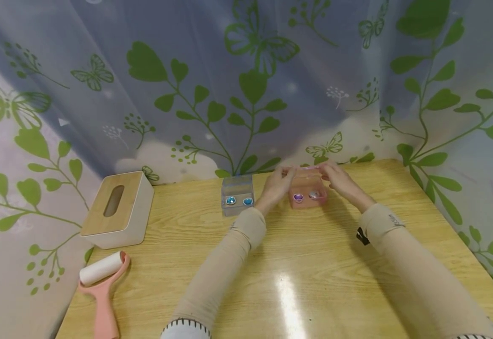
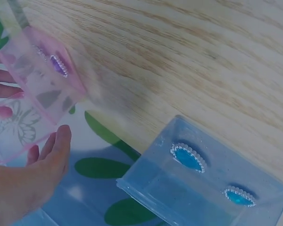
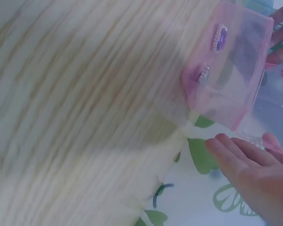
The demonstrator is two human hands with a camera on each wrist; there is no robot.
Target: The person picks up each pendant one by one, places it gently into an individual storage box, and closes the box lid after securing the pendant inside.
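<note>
A translucent pink box (image 1: 308, 204) stands near the back edge of the table, its lid (image 2: 26, 125) swung up on the far side. My left hand (image 1: 277, 187) holds the left side of that lid, and my right hand (image 1: 344, 182) holds the right side. Within the box sit a purple gem ornament (image 1: 298, 197) with a beaded silvery rim and a paler gem ornament (image 1: 313, 194). To the left of my left hand, a translucent blue box (image 1: 228, 211) stands with its lid up. It contains two blue gem ornaments, one at the left (image 2: 187, 157) and one at the right (image 2: 239, 196).
A white tissue box (image 1: 142, 221) with a wooden top stands at the table's left back. In front of it lies a lint roller (image 1: 103, 301) with a pink handle. A curtain (image 1: 187, 94) printed with leaves and butterflies hangs behind the wooden table (image 1: 314, 273).
</note>
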